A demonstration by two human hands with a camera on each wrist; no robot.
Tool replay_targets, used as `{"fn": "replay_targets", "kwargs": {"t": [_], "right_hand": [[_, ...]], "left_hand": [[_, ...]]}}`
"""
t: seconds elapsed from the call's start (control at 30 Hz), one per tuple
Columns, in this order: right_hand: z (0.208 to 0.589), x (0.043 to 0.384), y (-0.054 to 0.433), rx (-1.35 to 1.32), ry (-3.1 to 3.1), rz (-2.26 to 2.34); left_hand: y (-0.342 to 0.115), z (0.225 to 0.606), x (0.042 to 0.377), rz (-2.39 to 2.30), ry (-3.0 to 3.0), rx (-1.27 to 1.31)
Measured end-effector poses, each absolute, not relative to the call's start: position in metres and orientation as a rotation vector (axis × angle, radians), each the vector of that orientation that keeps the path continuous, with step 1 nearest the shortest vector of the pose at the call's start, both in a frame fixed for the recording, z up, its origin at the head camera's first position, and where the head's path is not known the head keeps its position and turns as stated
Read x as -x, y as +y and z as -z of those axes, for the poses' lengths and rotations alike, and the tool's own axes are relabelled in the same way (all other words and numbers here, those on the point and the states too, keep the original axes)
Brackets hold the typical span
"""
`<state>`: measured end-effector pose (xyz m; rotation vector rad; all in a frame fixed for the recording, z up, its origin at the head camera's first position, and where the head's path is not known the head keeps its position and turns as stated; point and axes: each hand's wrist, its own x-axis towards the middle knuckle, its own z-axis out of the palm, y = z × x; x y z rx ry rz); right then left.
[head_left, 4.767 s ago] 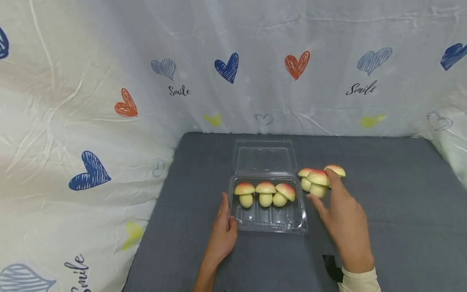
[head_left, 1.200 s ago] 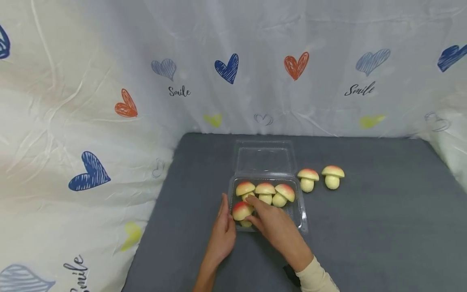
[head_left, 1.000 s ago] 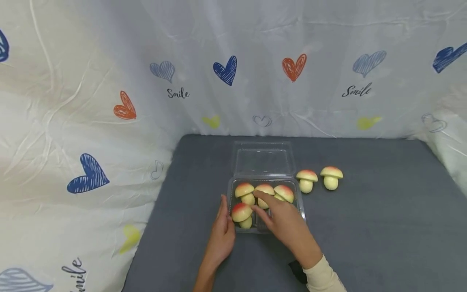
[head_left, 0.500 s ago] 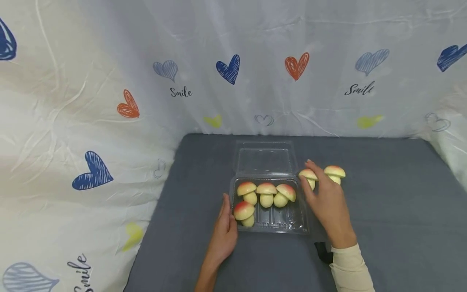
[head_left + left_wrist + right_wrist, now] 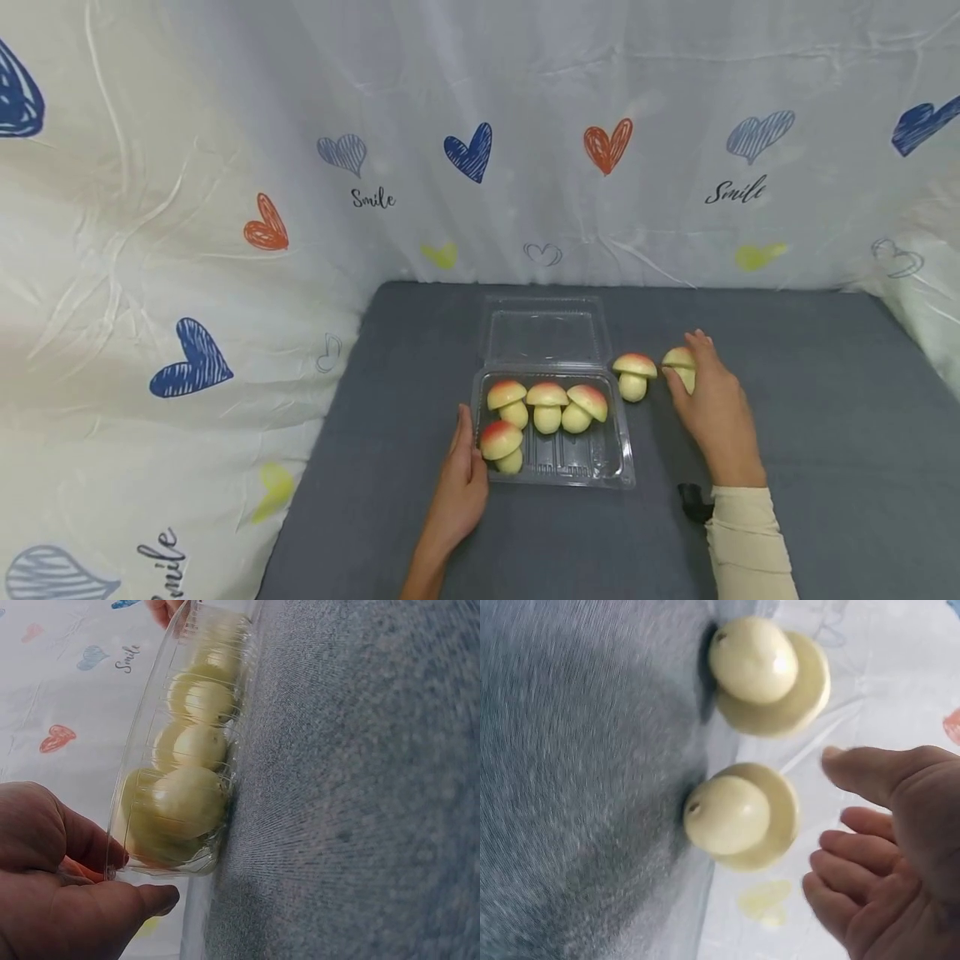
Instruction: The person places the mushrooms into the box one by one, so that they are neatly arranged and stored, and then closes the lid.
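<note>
Several mushroom-shaped pieces with yellow, red-tinted caps are in view. A clear plastic clamshell container point(image 5: 577, 467) lies with its lid folded back. Three mushrooms point(image 5: 546, 407) stand along its back, and another mushroom point(image 5: 502, 446) tilts at its front left. My left hand point(image 5: 459, 493) holds the container's left edge; in the left wrist view the rim passes between fingers point(image 5: 88, 844) and thumb. My right hand point(image 5: 716, 412) is at the right-hand mushroom point(image 5: 679, 367) on the table, thumb and fingers spread around it. In the right wrist view a gap shows between them.
One more mushroom point(image 5: 633, 377) stands on the grey table point(image 5: 847, 433) between the container and my right hand. The clear lid point(image 5: 546, 333) lies flat behind the container. White cloth point(image 5: 540, 208) printed with hearts hangs at the back and left.
My right hand set a mushroom at the container's front left, let go, and moved right, past the nearer loose mushroom to the farther one. The left hand stays at the container's edge.
</note>
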<state>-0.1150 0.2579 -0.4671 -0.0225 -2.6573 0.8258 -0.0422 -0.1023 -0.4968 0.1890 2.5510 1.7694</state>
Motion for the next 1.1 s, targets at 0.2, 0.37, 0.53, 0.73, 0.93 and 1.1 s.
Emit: {"fn": "replay_targets", "kwargs": {"t": [0.2,0.37,0.53,0.73,0.93,1.1], "right_hand": [[0.472,0.119,0.268,0.024,-2.740,-0.820],[0.475,0.122,0.270,0.044,-2.801,-0.828],[0.479,0.125,0.272,0.063,-2.844,-0.852],[0.481,0.128,0.275,0.062,-2.834,-0.850],[0.483,0.128,0.279,0.068,-2.771,-0.813],[0.481,0.127,0.280,0.105,-2.771,-0.806]], "left_hand": [[-0.102,0.497,0.042,-1.769,2.562,-0.192],[-0.102,0.497,0.041,-1.761,2.558,-0.180],[-0.102,0.495,0.041,-1.749,2.556,-0.179],[-0.103,0.494,0.040,-1.752,2.569,-0.183],[-0.102,0.495,0.041,-1.752,2.559,-0.189],[-0.102,0.495,0.041,-1.759,2.551,-0.187]]}}
